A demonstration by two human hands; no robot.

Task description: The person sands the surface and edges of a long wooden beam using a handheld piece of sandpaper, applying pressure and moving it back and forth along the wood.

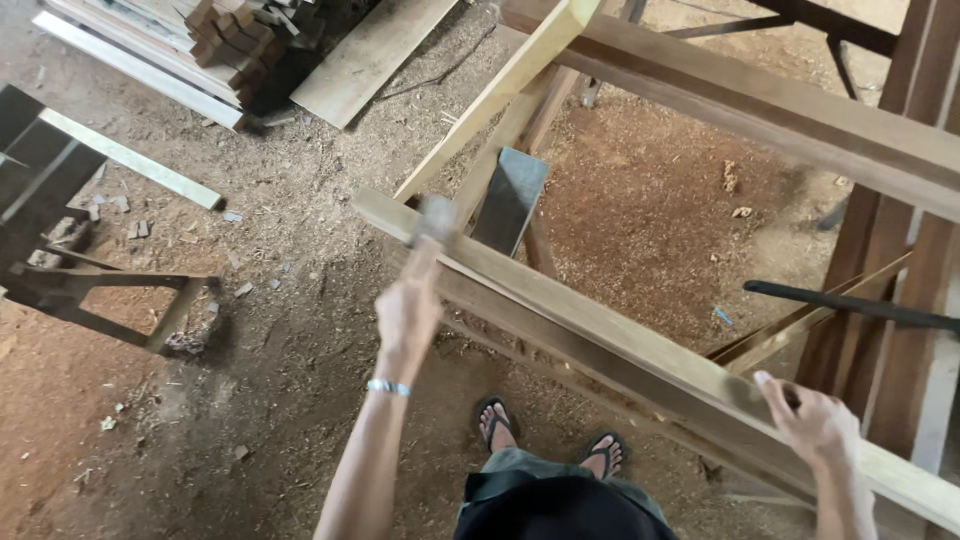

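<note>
My left hand (408, 315), with a silver bracelet on the wrist, grips the wooden handle of a hammer (432, 225). The blurred hammer head sits at the near end of a long pale wooden beam (620, 345) that runs diagonally from centre to lower right. My right hand (815, 420) rests on that beam's top edge further down, fingers curled over it. A thinner pale plank (505, 90) leans from the beam's end up toward the top of the view. My feet in sandals stand on the dirt below.
A wide brown beam (800, 115) crosses the upper right. Dark wooden posts (905, 300) stand at right with a black rod (850, 302). A wooden frame (90, 290) lies at left, stacked planks (170, 45) at top left. Sawdust covers the ground.
</note>
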